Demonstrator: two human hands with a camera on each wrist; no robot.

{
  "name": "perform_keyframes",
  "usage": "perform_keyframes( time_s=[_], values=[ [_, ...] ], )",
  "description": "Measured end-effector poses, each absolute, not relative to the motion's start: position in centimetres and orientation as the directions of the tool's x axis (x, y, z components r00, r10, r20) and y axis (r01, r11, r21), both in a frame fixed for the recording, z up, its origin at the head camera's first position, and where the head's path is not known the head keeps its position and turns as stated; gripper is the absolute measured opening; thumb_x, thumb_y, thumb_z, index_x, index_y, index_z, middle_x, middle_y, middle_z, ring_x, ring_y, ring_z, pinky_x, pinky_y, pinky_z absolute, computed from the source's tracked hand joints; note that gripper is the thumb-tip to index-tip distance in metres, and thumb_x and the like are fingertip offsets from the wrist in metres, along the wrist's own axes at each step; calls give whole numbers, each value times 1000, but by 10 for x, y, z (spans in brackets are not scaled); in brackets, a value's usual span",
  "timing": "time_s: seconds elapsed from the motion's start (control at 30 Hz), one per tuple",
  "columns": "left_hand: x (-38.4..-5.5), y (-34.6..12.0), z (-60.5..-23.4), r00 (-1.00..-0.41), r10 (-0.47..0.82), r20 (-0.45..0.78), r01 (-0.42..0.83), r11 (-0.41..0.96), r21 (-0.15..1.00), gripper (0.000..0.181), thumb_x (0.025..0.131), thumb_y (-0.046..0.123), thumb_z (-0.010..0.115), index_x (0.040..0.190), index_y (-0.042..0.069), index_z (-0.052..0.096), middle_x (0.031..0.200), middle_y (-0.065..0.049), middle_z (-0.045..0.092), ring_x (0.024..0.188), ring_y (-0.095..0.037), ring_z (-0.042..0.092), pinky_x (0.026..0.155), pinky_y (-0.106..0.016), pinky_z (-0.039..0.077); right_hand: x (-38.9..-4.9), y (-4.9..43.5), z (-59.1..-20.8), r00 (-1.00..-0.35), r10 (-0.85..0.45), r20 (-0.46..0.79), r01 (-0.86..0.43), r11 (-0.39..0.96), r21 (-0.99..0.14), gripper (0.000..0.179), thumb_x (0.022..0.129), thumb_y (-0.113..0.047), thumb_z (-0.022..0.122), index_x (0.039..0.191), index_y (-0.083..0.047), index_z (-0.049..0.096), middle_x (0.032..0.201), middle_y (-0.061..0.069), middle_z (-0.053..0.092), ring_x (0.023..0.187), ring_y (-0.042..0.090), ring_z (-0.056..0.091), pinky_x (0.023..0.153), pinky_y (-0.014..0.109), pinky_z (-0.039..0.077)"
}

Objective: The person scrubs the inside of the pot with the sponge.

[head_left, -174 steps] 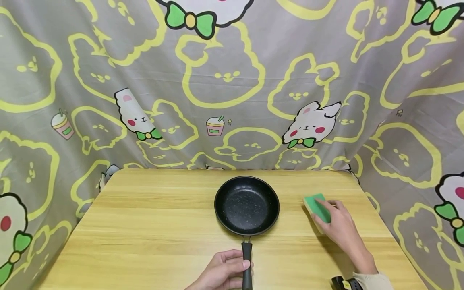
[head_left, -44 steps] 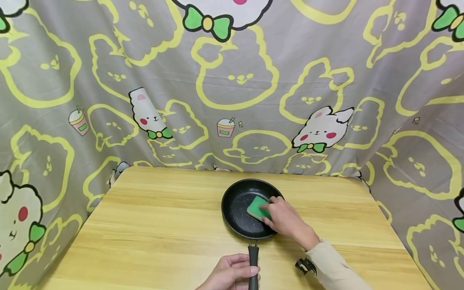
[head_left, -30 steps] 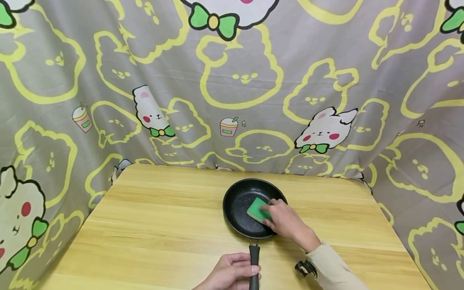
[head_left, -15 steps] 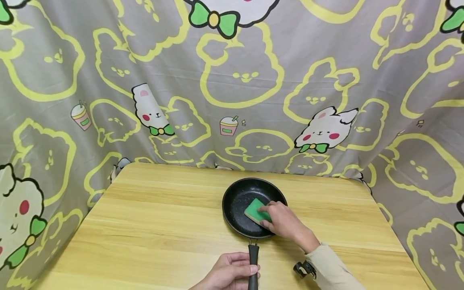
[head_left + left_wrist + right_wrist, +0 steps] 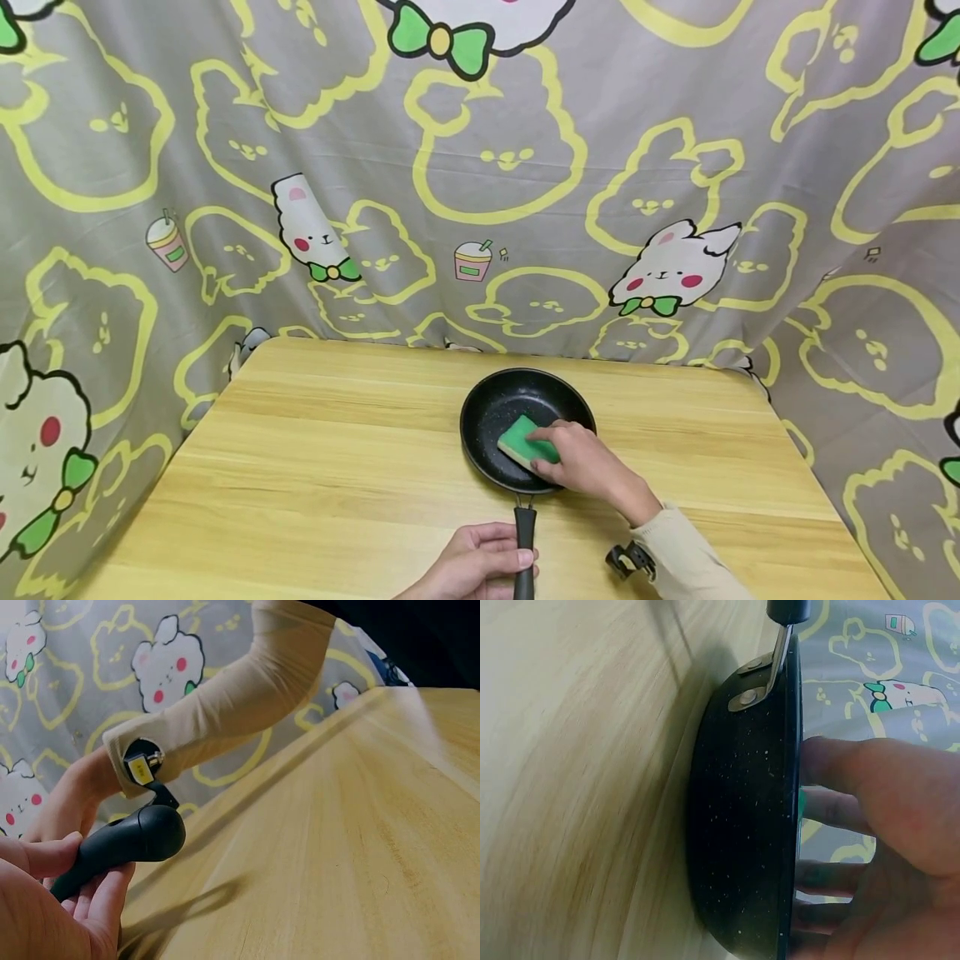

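Wood-grain table [image 5: 315, 467] carries a black frying pan [image 5: 525, 400]; left hand [image 5: 480, 562] grips its handle [image 5: 525, 528], right hand [image 5: 583, 458] pinches a green sponge [image 5: 517, 437] inside the pan.

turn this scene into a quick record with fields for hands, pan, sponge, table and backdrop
pan: black with pale specks, open side up
sponge: green top, paler below, inside the pan
left hand: grips the pan's handle
right hand: holds the sponge
table: wood-grain top
backdrop: grey fabric, cartoon animal print
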State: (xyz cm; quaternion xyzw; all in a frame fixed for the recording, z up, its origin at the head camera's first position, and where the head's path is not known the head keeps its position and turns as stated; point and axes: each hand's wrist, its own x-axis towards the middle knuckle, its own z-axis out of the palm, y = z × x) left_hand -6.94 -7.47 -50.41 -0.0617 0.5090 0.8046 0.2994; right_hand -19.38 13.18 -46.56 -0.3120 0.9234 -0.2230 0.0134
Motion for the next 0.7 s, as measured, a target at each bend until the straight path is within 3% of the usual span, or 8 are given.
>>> perform_keyframes(
  time_s=[0.27,0.5,0.7],
  values=[
    [-69,-75,-503,-821,414,-394,-533,-307,788,34,92,3,75,123,-7,66,99,-10,75,89,-20,73,78,-39,62,-192,128,-463,-788,-603,123,-589,679,-438,33,93,-19,77,122,-4,73,114,12,73,102,28,69,86,50,57],
    [-68,-76,-502,-822,432,-371,-524,-321,789,34,92,3,74,123,-8,64,100,-11,75,90,-20,73,77,-38,62,-192,122,-461,-791,-605,95,-570,671,-474,33,94,-23,75,123,-7,73,114,9,73,92,16,64,78,39,55],
    [-69,-77,-501,-820,442,-365,-526,-329,784,34,92,2,74,123,-8,64,99,-11,75,90,-19,73,77,-37,62,-192,117,-460,-790,-609,73,-556,662,-503,34,94,-25,74,124,-9,72,115,7,73,88,12,60,77,37,52]
  ],
)
